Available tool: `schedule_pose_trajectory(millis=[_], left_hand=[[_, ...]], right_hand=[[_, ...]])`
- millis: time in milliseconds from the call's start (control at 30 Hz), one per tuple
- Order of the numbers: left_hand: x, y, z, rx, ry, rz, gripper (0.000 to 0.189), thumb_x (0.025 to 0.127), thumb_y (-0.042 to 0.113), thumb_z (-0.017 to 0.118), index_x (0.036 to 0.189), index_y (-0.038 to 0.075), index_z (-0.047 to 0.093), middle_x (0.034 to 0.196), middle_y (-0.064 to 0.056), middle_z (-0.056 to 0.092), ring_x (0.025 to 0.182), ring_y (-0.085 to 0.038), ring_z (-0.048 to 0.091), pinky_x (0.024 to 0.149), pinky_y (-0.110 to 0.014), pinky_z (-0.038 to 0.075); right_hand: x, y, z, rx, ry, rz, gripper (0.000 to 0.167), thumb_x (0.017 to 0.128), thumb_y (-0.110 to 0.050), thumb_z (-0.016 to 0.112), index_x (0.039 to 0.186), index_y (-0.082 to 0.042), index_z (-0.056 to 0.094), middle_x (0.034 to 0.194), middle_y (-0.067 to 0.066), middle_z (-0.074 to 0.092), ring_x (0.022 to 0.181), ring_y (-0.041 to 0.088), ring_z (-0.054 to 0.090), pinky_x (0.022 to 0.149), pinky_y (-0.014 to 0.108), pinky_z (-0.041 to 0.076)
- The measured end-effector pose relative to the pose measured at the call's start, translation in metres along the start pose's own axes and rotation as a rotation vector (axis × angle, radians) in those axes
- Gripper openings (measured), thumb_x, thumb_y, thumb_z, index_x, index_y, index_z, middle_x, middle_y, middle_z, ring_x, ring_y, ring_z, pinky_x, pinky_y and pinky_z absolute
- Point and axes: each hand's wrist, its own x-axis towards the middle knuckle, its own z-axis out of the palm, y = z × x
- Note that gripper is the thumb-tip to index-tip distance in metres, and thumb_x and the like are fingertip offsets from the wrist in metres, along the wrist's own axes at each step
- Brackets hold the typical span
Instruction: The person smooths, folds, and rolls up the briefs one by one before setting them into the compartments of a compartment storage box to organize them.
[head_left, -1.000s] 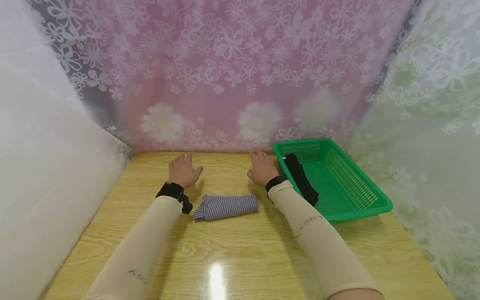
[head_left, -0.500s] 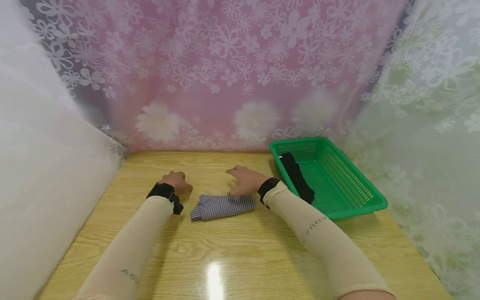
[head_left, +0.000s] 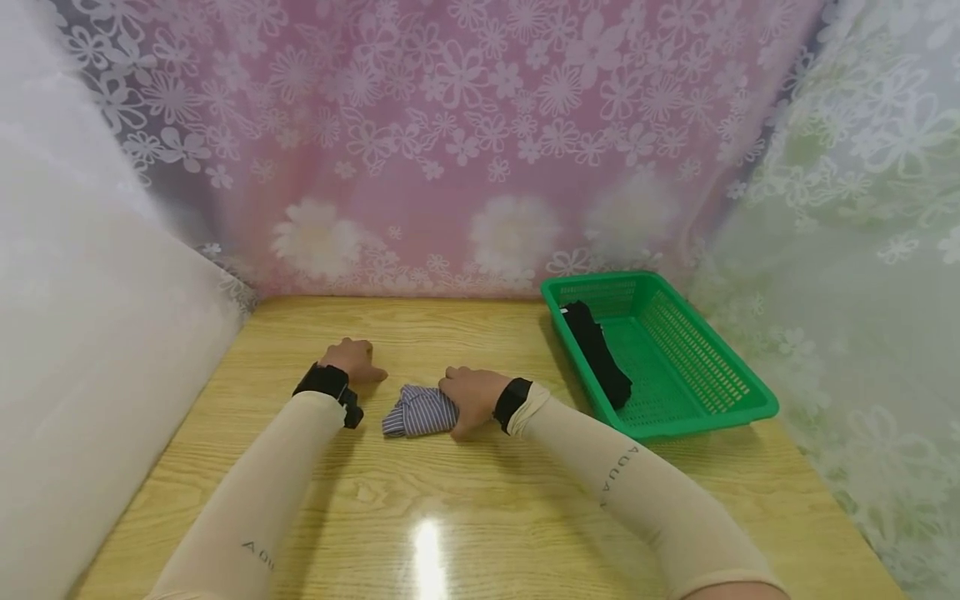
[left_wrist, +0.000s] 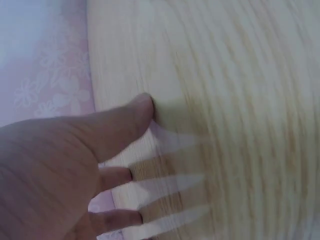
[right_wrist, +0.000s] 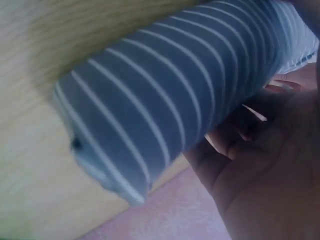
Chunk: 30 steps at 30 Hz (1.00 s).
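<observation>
A folded garment [head_left: 423,411] with blue-grey and white stripes lies on the wooden table. My right hand [head_left: 474,397] grips its right part, thumb on the near side and fingers on the far side. In the right wrist view the striped roll [right_wrist: 145,95] fills the middle, and the palm [right_wrist: 280,170] is beside it; part of the thumb shows at the top right corner. My left hand [head_left: 351,361] is to the left of the garment and apart from it. It holds nothing, its fingers loosely bent toward the tabletop in the left wrist view.
A green plastic basket [head_left: 693,350] stands on the right of the table [head_left: 360,517]. Against its left wall lies a folded black garment [head_left: 597,354]. Behind hangs a pink flowered curtain [head_left: 405,167], and pale sheets [head_left: 82,317] flank the table.
My right hand has come left and toward me from beside the basket, and now grips the striped garment. The left hand drew slightly nearer and left, its fingers bending.
</observation>
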Motion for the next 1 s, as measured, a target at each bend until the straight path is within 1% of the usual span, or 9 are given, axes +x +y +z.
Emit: schedule_pose_trajectory(millis=[200, 267, 367, 467, 567, 633, 733, 867, 1000], left_hand=[[-0.006, 0.011, 0.006, -0.056, 0.062, 0.052, 0.059, 0.095, 0.032, 0.065, 0.142, -0.003, 0.055, 0.137, -0.033, 0.054, 0.122, -0.052, 0.055, 0.101, -0.062, 0.046], [-0.008, 0.020, 0.004, -0.130, 0.080, 0.093, 0.059, 0.098, 0.030, 0.062, 0.148, 0.000, 0.050, 0.143, -0.031, 0.051, 0.127, -0.050, 0.054, 0.102, -0.061, 0.046], [-0.009, 0.035, -0.002, -0.309, 0.097, 0.211, 0.061, 0.104, 0.034, 0.060, 0.155, 0.005, 0.043, 0.152, -0.027, 0.047, 0.135, -0.045, 0.050, 0.107, -0.059, 0.044], [-0.014, 0.048, -0.009, -0.466, 0.039, 0.373, 0.064, 0.105, 0.039, 0.060, 0.159, 0.010, 0.039, 0.156, -0.024, 0.044, 0.141, -0.041, 0.045, 0.112, -0.059, 0.039], [-0.018, 0.059, -0.011, -0.529, -0.074, 0.492, 0.071, 0.101, 0.043, 0.066, 0.161, 0.018, 0.035, 0.160, -0.018, 0.041, 0.147, -0.036, 0.039, 0.116, -0.060, 0.034], [-0.020, 0.064, -0.009, -0.498, -0.137, 0.525, 0.078, 0.096, 0.045, 0.073, 0.161, 0.020, 0.036, 0.160, -0.014, 0.041, 0.149, -0.033, 0.037, 0.116, -0.058, 0.035], [-0.024, 0.072, -0.001, -0.339, -0.187, 0.531, 0.089, 0.088, 0.047, 0.082, 0.160, 0.019, 0.038, 0.157, -0.010, 0.045, 0.145, -0.030, 0.043, 0.113, -0.053, 0.041], [-0.028, 0.081, 0.013, -0.072, -0.165, 0.527, 0.089, 0.082, 0.050, 0.086, 0.154, 0.015, 0.047, 0.145, -0.007, 0.055, 0.130, -0.027, 0.054, 0.105, -0.046, 0.048], [-0.030, 0.085, 0.022, 0.029, -0.114, 0.520, 0.069, 0.081, 0.043, 0.086, 0.139, 0.015, 0.060, 0.126, -0.003, 0.061, 0.111, -0.023, 0.058, 0.097, -0.043, 0.050]], right_hand=[[0.004, 0.004, 0.005, 0.063, 0.034, 0.008, 0.067, 0.087, -0.045, 0.079, 0.140, -0.009, 0.058, 0.126, 0.006, 0.058, 0.112, 0.022, 0.059, 0.097, 0.035, 0.051], [0.006, 0.007, 0.005, 0.100, 0.037, 0.013, 0.062, 0.088, -0.040, 0.080, 0.137, -0.009, 0.059, 0.123, 0.005, 0.061, 0.108, 0.021, 0.061, 0.094, 0.036, 0.051], [0.010, 0.011, 0.006, 0.157, 0.039, 0.007, 0.053, 0.088, -0.036, 0.080, 0.131, -0.009, 0.062, 0.115, 0.003, 0.065, 0.099, 0.018, 0.062, 0.089, 0.036, 0.050], [0.012, 0.012, 0.005, 0.221, 0.034, -0.010, 0.048, 0.089, -0.032, 0.080, 0.127, -0.008, 0.064, 0.110, 0.003, 0.067, 0.094, 0.018, 0.062, 0.086, 0.037, 0.050], [0.010, 0.013, 0.005, 0.291, 0.037, 0.005, 0.050, 0.089, -0.031, 0.081, 0.130, -0.007, 0.065, 0.114, 0.003, 0.070, 0.097, 0.018, 0.065, 0.087, 0.037, 0.052], [0.007, 0.013, 0.005, 0.313, 0.047, 0.018, 0.049, 0.089, -0.031, 0.081, 0.130, -0.008, 0.065, 0.115, 0.004, 0.071, 0.099, 0.019, 0.067, 0.087, 0.037, 0.053], [0.005, 0.012, 0.007, 0.306, 0.060, 0.040, 0.046, 0.088, -0.031, 0.082, 0.126, -0.009, 0.067, 0.112, 0.003, 0.072, 0.095, 0.017, 0.067, 0.085, 0.035, 0.054], [0.000, 0.010, 0.008, 0.294, 0.027, 0.103, 0.038, 0.087, -0.030, 0.082, 0.115, -0.009, 0.067, 0.099, 0.002, 0.069, 0.083, 0.017, 0.064, 0.079, 0.035, 0.053], [-0.003, 0.009, 0.006, 0.317, -0.031, 0.176, 0.035, 0.085, -0.031, 0.081, 0.109, -0.009, 0.065, 0.094, 0.000, 0.066, 0.080, 0.017, 0.061, 0.077, 0.034, 0.052]])
